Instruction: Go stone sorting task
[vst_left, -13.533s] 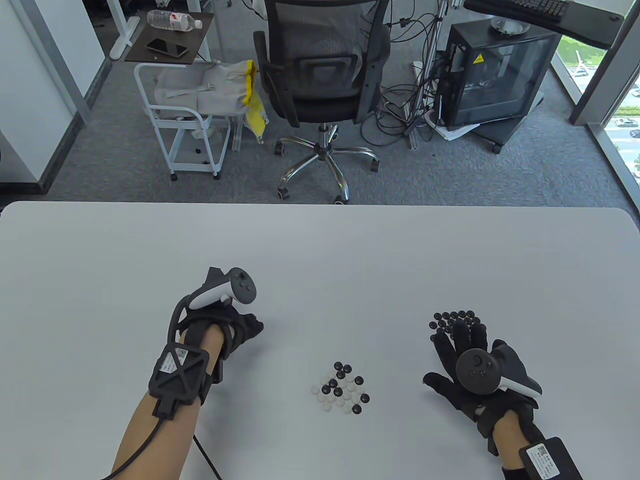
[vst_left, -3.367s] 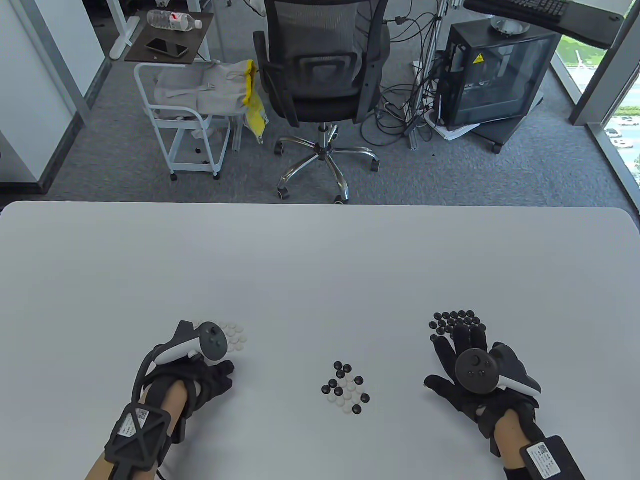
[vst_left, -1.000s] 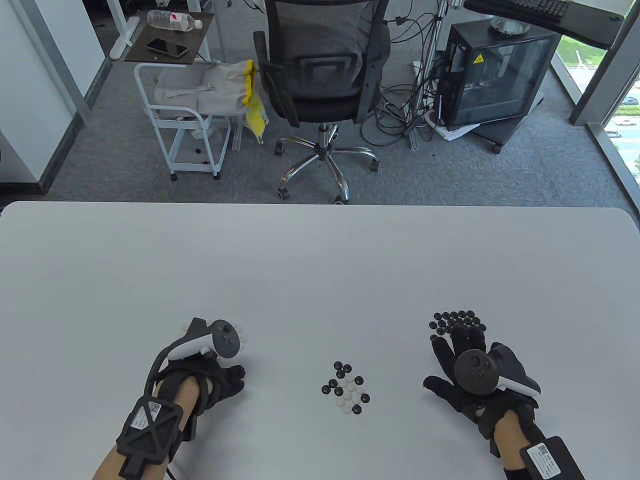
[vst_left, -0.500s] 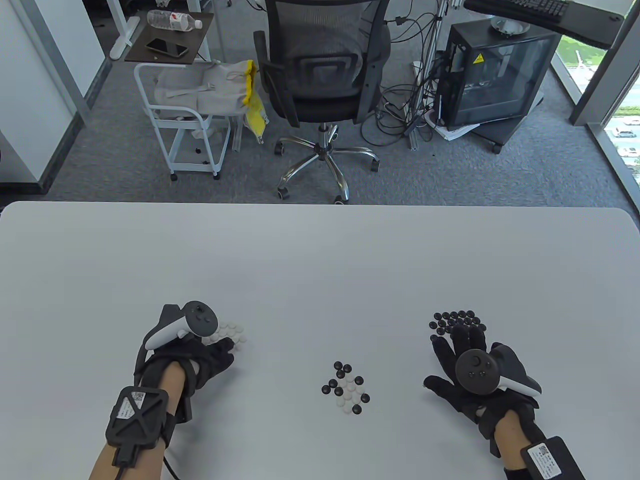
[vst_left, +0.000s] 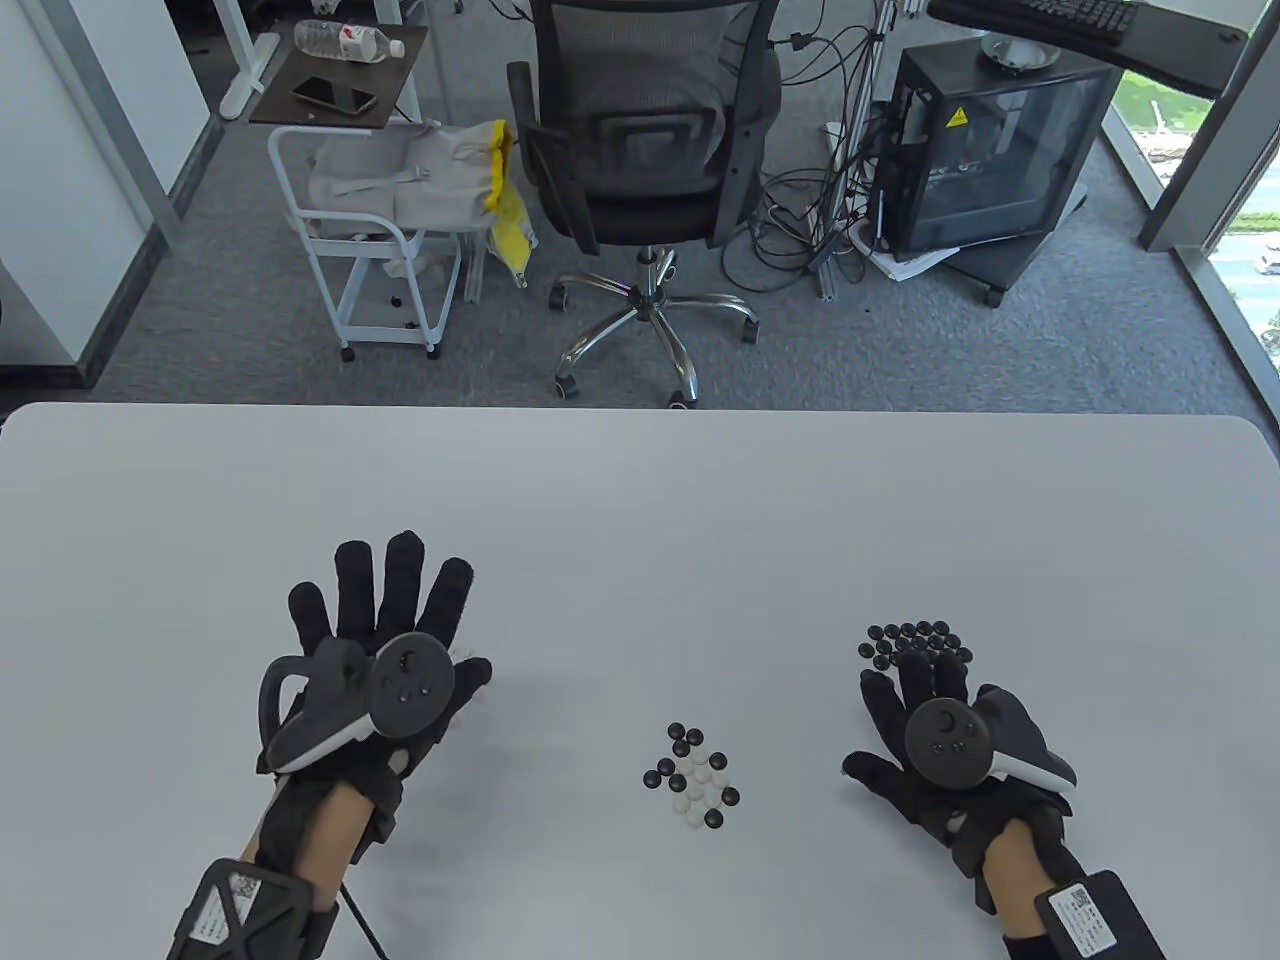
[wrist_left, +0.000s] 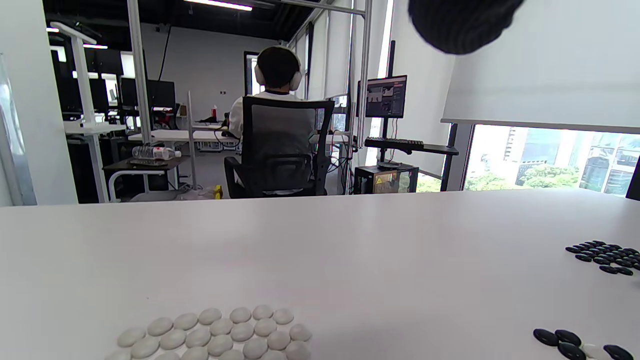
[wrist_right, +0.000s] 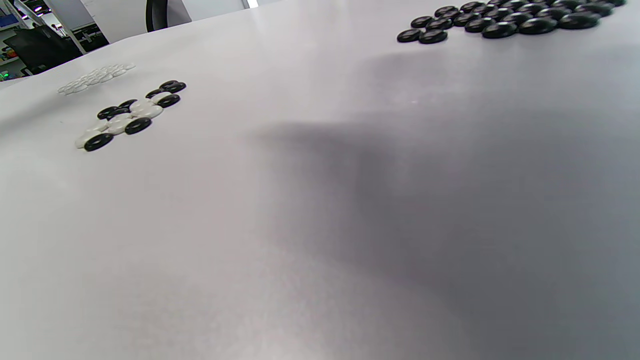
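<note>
A mixed cluster of black and white Go stones (vst_left: 692, 778) lies at the table's front middle, also seen as the mixed cluster (wrist_right: 129, 114) in the right wrist view. Sorted black stones (vst_left: 912, 641) lie at the right, just past my right hand (vst_left: 920, 700), which rests flat with fingers spread. Sorted white stones (wrist_left: 220, 334) lie at the left, almost hidden in the table view under my left hand (vst_left: 385, 610). That hand hovers palm down with fingers straight and spread, holding nothing.
The white table (vst_left: 640, 500) has wide bare room behind the stones. Beyond its far edge stand an office chair (vst_left: 640, 150), a white cart (vst_left: 370, 230) and a computer case (vst_left: 990, 150). A person sits at a desk in the left wrist view.
My left hand has opened and stretched its fingers forward over the white pile; half a second ago it was curled beside the pile. The right hand has stayed still.
</note>
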